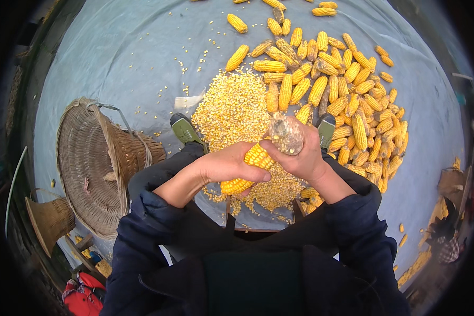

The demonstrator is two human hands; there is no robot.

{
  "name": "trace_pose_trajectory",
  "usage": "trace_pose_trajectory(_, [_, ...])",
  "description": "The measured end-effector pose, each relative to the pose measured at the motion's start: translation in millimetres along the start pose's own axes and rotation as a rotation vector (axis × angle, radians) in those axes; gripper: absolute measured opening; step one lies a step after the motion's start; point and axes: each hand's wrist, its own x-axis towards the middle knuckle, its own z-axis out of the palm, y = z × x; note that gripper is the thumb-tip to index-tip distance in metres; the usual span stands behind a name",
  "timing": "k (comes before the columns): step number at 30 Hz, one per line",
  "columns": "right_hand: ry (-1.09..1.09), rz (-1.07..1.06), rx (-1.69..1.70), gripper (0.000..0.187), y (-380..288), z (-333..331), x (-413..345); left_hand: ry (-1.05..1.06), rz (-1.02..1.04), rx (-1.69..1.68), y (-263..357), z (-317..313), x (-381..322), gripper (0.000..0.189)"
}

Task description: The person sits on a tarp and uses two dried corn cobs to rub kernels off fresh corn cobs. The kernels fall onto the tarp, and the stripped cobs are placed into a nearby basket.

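Observation:
My left hand is wrapped around a yellow corn ear, whose lower end shows below the palm. In my right hand is a stripped corncob, greyish, with a few kernels or bits of chaff on it. The cob lies against or close to the upper end of the ear; the exact contact is hidden by my right thumb. Beneath both hands spreads a pile of loose corn kernels on a grey-blue tarp. My knees are apart on either side of the pile.
A heap of unshelled corn ears lies to the right and ahead. On the left a large wicker basket rests on its side, with a smaller basket beyond it. My shoes flank the kernels. A red garment shows at lower left.

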Motion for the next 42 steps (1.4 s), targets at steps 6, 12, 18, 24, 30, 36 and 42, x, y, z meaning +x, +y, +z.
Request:
trace_pose_trajectory(6, [0.068, 0.528, -0.030, 0.037, 34, 3, 31, 0.579, 0.201, 1.196, -23, 18, 39, 0.045])
trace_pose_trajectory(12, [0.115, 0.387, 0.095, 0.046, 36, -32, 39, 0.644, 0.176, 1.045, -17, -3, 33, 0.049])
trace_pose_trajectory(18, [-0.239, -0.270, -0.228, 0.047, 7, -11, 2, -0.018, 0.156, 0.409, -9, -28, 14, 0.032])
trace_pose_trajectory(24, [-0.090, -0.224, -0.079, 0.035, 9, 9, -11, -0.087, -0.016, -0.030, -17, -11, 2, 0.027])
trace_pose_trajectory(30, [0.082, 0.198, -0.274, 0.034, 20, 21, 20, 0.579, 0.136, 1.097, -26, 7, 36, 0.057])
trace_pose_trajectory(36, [0.106, 0.335, 0.166, 0.043, 27, -4, 44, 0.778, 0.208, 1.093, -11, 4, 36, 0.060])
trace_pose_trajectory(42, [0.031, 0.343, 0.462, 0.050, 27, -29, 36, 0.617, 0.296, 0.743, -14, -15, 27, 0.065])
